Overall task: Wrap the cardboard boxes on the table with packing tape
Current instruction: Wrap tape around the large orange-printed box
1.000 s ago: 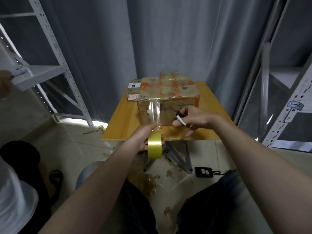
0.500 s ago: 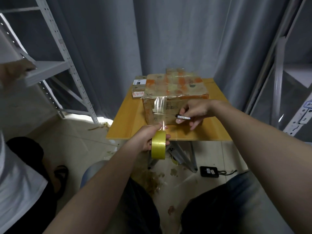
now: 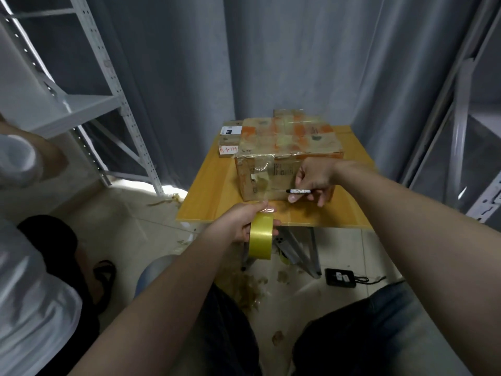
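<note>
The left hand (image 3: 238,225) grips a glossy tape roll (image 3: 261,237), the right hand (image 3: 315,179) pinches a thin tool (image 3: 298,191) by the crinkled cardboard box (image 3: 287,143); orange tabletop (image 3: 208,198), grey curtain (image 3: 284,58)

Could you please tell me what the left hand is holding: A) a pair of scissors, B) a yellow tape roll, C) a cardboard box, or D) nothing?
B: the left hand grips the tape roll just off the near edge of the table.
</note>
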